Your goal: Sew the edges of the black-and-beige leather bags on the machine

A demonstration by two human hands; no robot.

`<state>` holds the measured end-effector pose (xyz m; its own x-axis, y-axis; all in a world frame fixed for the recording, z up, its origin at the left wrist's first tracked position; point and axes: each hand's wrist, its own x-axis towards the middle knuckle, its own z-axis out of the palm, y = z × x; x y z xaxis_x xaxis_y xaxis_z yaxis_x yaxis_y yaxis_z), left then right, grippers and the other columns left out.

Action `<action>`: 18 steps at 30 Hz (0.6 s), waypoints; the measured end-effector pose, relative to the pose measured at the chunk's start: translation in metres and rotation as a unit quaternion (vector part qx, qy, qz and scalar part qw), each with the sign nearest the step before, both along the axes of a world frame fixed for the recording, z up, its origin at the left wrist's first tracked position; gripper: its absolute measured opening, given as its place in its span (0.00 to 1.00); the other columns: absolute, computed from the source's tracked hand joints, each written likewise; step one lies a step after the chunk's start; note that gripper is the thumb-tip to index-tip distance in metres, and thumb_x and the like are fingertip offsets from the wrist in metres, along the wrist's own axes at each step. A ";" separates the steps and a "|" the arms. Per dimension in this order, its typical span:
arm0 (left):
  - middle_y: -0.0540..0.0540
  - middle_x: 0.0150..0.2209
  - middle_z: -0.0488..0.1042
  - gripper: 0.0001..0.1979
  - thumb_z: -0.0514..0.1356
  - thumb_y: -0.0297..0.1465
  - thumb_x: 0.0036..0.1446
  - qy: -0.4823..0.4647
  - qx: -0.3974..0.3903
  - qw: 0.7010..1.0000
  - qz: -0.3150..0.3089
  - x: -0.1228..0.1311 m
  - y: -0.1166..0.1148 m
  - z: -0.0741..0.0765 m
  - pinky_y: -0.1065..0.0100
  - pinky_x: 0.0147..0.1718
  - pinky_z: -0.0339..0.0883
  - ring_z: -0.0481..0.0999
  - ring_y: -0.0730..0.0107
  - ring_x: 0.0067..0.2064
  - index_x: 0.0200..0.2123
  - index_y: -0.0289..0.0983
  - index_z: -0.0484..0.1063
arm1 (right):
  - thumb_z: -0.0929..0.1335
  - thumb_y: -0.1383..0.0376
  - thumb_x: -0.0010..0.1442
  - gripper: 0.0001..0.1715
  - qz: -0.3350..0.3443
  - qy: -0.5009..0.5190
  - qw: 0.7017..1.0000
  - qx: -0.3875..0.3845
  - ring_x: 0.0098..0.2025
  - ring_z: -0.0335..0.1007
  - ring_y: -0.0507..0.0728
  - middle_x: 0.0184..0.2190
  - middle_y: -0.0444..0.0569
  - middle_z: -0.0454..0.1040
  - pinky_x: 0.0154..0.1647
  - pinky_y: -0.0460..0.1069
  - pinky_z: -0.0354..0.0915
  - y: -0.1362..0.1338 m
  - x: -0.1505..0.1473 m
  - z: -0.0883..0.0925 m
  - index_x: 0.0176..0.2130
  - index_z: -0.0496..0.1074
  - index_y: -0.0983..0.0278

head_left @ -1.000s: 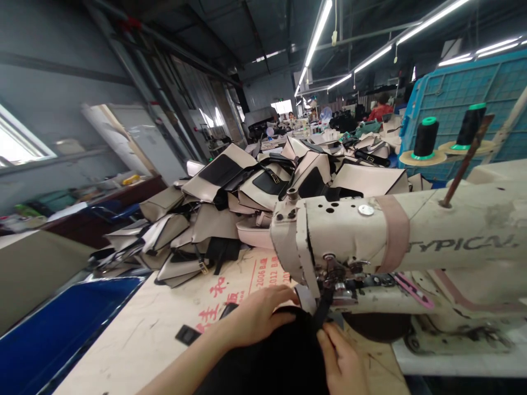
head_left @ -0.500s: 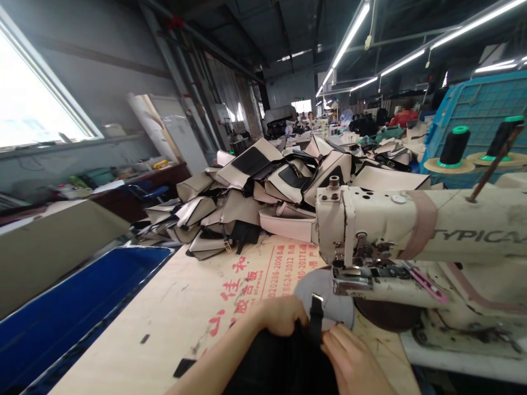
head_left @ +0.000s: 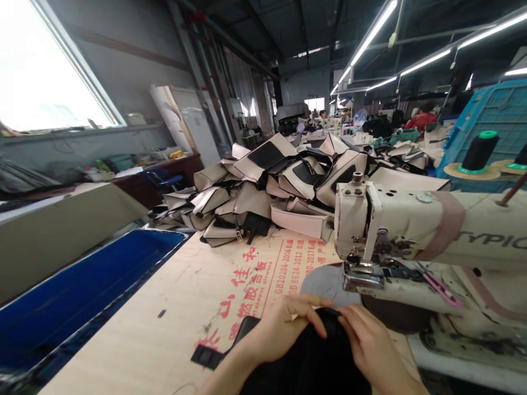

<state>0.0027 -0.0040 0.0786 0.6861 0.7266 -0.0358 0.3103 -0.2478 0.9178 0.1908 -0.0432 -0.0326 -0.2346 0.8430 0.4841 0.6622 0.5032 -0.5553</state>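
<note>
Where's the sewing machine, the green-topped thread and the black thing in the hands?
Sewing machine (head_left: 405, 216), head view: its cream upper body.
Green-topped thread (head_left: 478, 153), head view: its black wound side.
Black thing (head_left: 316, 359), head view: the part below the fingers.

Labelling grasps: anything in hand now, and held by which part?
Yes: a black piece, held along its upper edge, with the left hand toward its left side and the right hand toward its right.
</note>
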 end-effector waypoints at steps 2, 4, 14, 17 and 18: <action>0.47 0.48 0.71 0.12 0.56 0.34 0.54 0.040 0.006 0.993 0.110 0.000 -0.001 -0.008 0.65 0.50 0.59 0.68 0.66 0.49 0.41 0.39 0.72 | 0.55 0.68 0.63 0.14 -0.011 -0.011 1.000 0.016 0.38 0.66 0.57 0.35 0.53 0.68 0.40 0.53 0.65 0.000 -0.001 0.000 0.43 0.64 0.65; 0.47 0.44 0.73 0.19 0.60 0.39 0.49 0.081 0.024 0.989 0.118 0.005 0.001 -0.015 0.65 0.47 0.62 0.70 0.65 0.46 0.45 0.39 0.70 | 0.54 0.68 0.63 0.15 -0.015 -0.016 1.000 0.022 0.38 0.67 0.57 0.36 0.53 0.68 0.40 0.52 0.65 0.000 -0.002 0.001 0.43 0.65 0.65; 0.50 0.37 0.75 0.10 0.57 0.34 0.54 0.091 0.117 0.987 0.066 0.014 0.012 -0.033 0.72 0.44 0.62 0.71 0.71 0.41 0.38 0.41 0.74 | 0.55 0.66 0.64 0.13 0.008 0.012 0.997 -0.073 0.39 0.65 0.56 0.36 0.51 0.68 0.41 0.51 0.63 0.008 0.002 0.012 0.40 0.66 0.64; 0.49 0.37 0.72 0.12 0.52 0.33 0.58 0.091 0.162 0.980 0.073 0.013 0.011 -0.038 0.71 0.42 0.63 0.70 0.72 0.40 0.42 0.41 0.72 | 0.56 0.66 0.64 0.13 0.023 0.030 0.993 -0.116 0.37 0.65 0.55 0.34 0.49 0.68 0.39 0.50 0.63 0.015 0.002 0.020 0.37 0.66 0.64; 0.48 0.37 0.72 0.12 0.51 0.32 0.59 0.092 0.171 0.978 0.074 0.012 0.012 -0.039 0.71 0.42 0.63 0.70 0.72 0.40 0.42 0.41 0.72 | 0.56 0.66 0.64 0.12 0.026 0.032 0.991 -0.125 0.37 0.65 0.54 0.33 0.48 0.68 0.38 0.49 0.63 0.017 0.001 0.023 0.37 0.66 0.63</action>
